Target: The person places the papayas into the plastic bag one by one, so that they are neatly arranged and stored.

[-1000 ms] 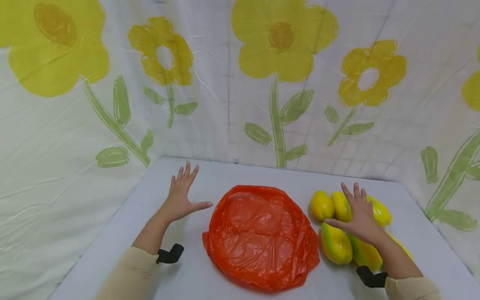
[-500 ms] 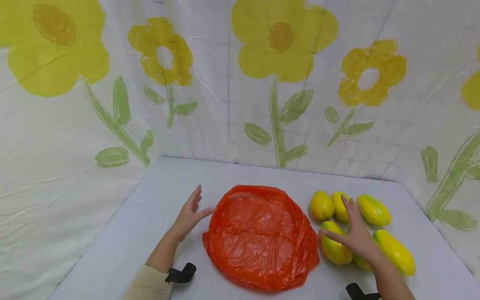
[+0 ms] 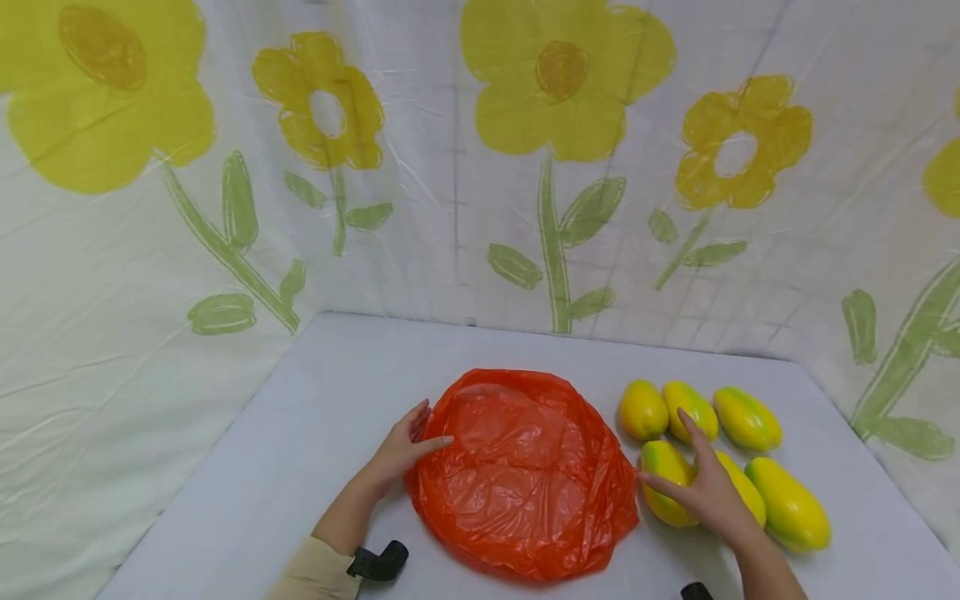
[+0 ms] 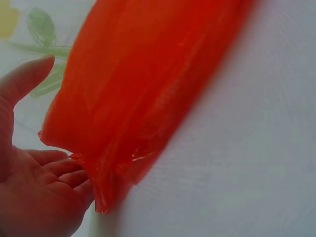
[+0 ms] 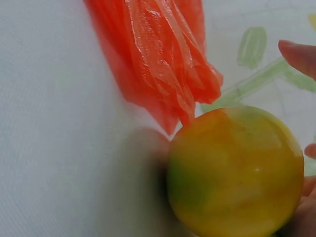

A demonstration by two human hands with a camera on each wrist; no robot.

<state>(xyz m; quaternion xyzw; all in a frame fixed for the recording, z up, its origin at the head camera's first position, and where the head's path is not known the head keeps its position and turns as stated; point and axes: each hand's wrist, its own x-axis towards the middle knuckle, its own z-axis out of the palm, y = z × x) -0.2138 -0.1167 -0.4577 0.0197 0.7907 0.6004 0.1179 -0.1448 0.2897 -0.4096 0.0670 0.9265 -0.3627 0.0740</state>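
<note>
A crumpled, roughly round red plastic bag (image 3: 521,475) with no clear long axis lies midway between the left and right edges of the white desk (image 3: 352,358), well in from its back edge. The left hand (image 3: 397,454) seems nearer, the bag lying to the right of its loose, ungrasping fingers at the bag's left rim, contact uncertain; the right hand (image 3: 708,492), fingers spread and holding nothing, is among oval yellow-green fruits (image 3: 787,504), its thumb pointing at the bag's right side.
</note>
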